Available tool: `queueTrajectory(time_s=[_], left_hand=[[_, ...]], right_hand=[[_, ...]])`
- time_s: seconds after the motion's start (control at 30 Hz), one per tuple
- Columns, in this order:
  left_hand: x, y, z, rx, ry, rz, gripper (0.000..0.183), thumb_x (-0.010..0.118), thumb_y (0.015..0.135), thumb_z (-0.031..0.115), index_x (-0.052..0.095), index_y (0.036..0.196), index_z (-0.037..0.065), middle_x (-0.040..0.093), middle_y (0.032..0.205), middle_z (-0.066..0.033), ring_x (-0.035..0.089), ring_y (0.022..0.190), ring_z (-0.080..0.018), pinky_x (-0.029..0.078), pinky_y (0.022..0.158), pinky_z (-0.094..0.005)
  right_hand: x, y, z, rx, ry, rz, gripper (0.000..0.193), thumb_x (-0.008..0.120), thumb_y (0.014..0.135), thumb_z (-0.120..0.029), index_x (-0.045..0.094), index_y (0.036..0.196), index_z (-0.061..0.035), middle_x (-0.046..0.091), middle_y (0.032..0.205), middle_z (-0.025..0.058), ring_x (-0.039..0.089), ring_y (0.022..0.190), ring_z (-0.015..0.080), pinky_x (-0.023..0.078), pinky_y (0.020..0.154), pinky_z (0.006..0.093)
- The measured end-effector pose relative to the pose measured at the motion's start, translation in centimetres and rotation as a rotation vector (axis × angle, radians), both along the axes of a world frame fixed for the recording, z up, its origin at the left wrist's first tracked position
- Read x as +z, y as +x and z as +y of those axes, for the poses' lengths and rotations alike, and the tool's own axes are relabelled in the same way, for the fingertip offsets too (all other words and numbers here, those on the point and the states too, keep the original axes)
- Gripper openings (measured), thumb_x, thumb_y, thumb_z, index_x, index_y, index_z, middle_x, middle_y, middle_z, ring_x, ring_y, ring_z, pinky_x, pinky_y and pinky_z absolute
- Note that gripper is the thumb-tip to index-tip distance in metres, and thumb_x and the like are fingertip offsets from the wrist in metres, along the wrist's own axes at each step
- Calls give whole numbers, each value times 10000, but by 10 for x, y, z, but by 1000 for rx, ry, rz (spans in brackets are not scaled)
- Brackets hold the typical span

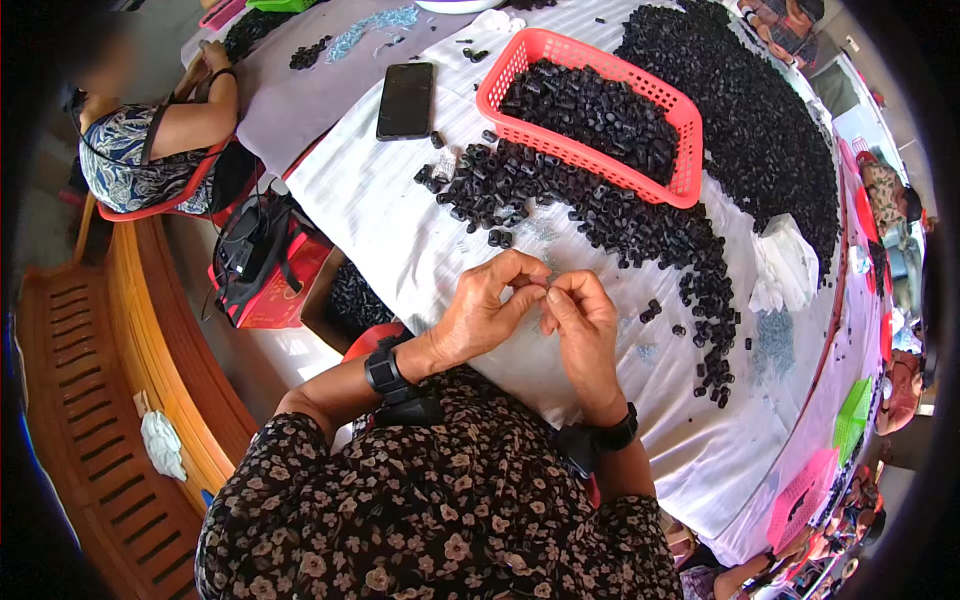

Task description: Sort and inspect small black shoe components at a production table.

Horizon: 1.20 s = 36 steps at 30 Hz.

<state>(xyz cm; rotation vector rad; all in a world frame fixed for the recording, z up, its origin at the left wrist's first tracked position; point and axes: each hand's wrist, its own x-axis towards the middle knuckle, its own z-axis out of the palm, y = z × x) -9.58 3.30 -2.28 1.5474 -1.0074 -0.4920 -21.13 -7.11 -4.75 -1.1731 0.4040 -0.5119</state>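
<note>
My left hand point(485, 308) and my right hand point(584, 335) meet above the white cloth, fingertips pinched together and almost touching. Whatever they hold between the fingertips is too small to make out. Just beyond them lies a loose spread of short black plastic tube-shaped pieces point(510, 185). A coral-red perforated basket point(690, 150), filled with more such black pieces, stands behind that spread. To the right of my right hand a strand of the black pieces point(712, 340) runs toward me. Small pale, thin bits point(774, 345) lie in a patch farther right.
A black phone point(406, 101) lies at the upper left of the white cloth. A large black heap point(735, 110) covers the far right, with crumpled white tissue point(785, 265) beside it. Another person point(160, 140) sits at the left. A wooden bench point(100, 400) and box of black pieces point(355, 298) are below.
</note>
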Motion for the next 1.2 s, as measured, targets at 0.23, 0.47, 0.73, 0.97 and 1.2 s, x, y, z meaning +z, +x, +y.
queueTrajectory(time_s=[0.23,0.47,0.73,0.97,1.2], left_hand=[[-2,0,2,-26,-11,20,167,610,849,8,544,1002,-1,622,884,-71,628,816,-137,503,727,-266],[-8,0,4,-37,53,40,175,533,905,37,499,1072,-2,600,823,-63,587,735,-99,484,643,-255],[-13,16,5,74,196,-315,162,581,822,32,557,978,-7,602,818,-148,618,693,-263,490,615,-326],[-20,63,7,238,200,-531,94,589,770,17,608,863,14,588,813,-128,596,744,-308,484,662,-359],[-28,56,-8,102,262,-801,228,659,730,81,574,939,47,549,808,-115,558,803,-304,475,689,-386]], right_hand=[[6,3,4,-57,-54,13,56,559,886,-39,535,934,-25,543,827,1,480,640,51,425,574,194],[1,1,3,-54,-167,45,84,582,859,-13,540,929,-36,533,794,-17,480,657,40,418,584,185],[6,2,1,-269,-192,-4,86,555,871,8,533,941,-36,511,769,-24,460,638,40,405,586,176],[5,3,0,-233,-234,-34,38,531,918,-67,528,935,-33,500,722,-17,430,590,39,368,537,180],[4,2,1,-177,-182,22,47,531,920,-75,531,914,-28,490,698,-26,410,563,34,354,512,178]])
